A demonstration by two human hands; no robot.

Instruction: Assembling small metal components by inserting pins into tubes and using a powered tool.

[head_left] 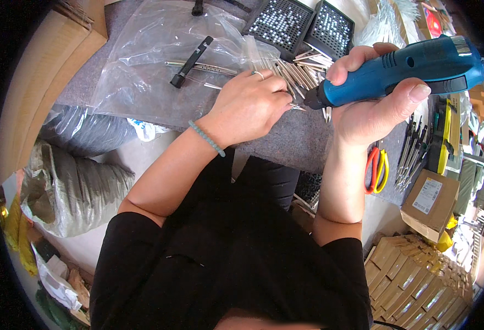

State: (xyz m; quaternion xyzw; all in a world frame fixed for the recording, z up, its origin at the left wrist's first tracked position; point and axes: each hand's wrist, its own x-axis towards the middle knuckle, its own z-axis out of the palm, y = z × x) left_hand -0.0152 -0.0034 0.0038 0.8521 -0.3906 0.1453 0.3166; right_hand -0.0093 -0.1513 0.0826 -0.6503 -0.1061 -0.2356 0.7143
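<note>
My right hand [363, 113] is wrapped round a blue cordless screwdriver [385, 71], its dark nose pointing left. The nose meets the fingertips of my left hand [253, 104], which pinch a small shiny metal piece [297, 106]. Most of that piece is hidden by the fingers and the tool's nose. Just beyond both hands lies a loose pile of thin metal rods [294, 74]. Left of my left hand, a black rod-shaped part [192, 61] rests across a slim silver strip [211, 68] on a clear plastic bag [148, 66].
Two black perforated trays [279, 25] with small pale pieces stand at the back of the grey cloth-covered table [291, 146]. Red-and-yellow-handled scissors [376, 170] and several slender tools [414, 151] lie at right. A cardboard box [430, 203] sits by the right edge; sacks [79, 184] stand lower left.
</note>
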